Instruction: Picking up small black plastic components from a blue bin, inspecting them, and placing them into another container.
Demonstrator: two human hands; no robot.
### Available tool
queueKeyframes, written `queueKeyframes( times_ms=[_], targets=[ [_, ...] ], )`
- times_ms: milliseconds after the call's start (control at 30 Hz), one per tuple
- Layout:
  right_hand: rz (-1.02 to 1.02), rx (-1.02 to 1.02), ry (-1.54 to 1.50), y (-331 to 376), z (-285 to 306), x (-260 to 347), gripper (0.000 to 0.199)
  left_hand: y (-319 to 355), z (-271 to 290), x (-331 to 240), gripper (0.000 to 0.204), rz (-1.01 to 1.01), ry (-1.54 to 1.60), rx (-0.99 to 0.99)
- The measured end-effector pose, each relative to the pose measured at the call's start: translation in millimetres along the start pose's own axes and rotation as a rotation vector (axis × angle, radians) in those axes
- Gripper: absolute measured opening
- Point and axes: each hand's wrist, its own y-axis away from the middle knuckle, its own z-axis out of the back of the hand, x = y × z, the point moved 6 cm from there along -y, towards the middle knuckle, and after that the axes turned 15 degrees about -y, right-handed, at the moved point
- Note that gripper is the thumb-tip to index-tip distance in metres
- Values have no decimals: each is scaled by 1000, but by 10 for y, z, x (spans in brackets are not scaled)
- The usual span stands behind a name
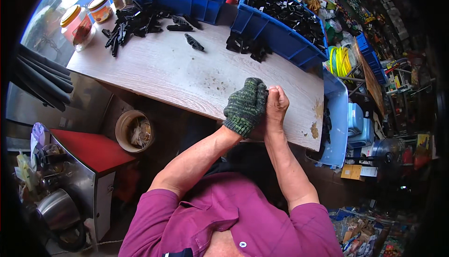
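Note:
My left hand (245, 105), in a dark green knit glove, is closed in a fist over the table's near edge. Bare and also closed, my right hand (277, 103) presses against it. Whatever lies between the two hands is hidden by the fingers. Beyond them on the pale wood-grain table (159, 72) lies a single black plastic part (194, 43). A heap of long black plastic parts (135, 25) spreads at the far left. Shorter black pieces (248, 46) lie in a small pile in front of the right blue crate (276, 42).
Another blue crate (175, 0) with black parts stands at the back. Jars (76, 25) line the table's left end. A light blue bin (337, 121) is beside the right edge. A bucket (134, 130) and red-topped cabinet (89, 149) stand left, below the table.

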Motion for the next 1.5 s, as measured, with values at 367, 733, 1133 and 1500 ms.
queueKeyframes(
  times_ms=[367,733,1133,1500],
  targets=[
    [20,72,97,-45,49,0,26,-30,106,-1,21,70,93,-114],
    [-314,-251,-192,-360,613,82,34,14,91,87,32,207,325,-52],
    [-258,-416,-41,-844,886,235,38,11,20,74,26,168,295,-77],
    [-332,124,260,-1101,-665,-248,45,20,78,85,26,182,333,-88]
  ],
)
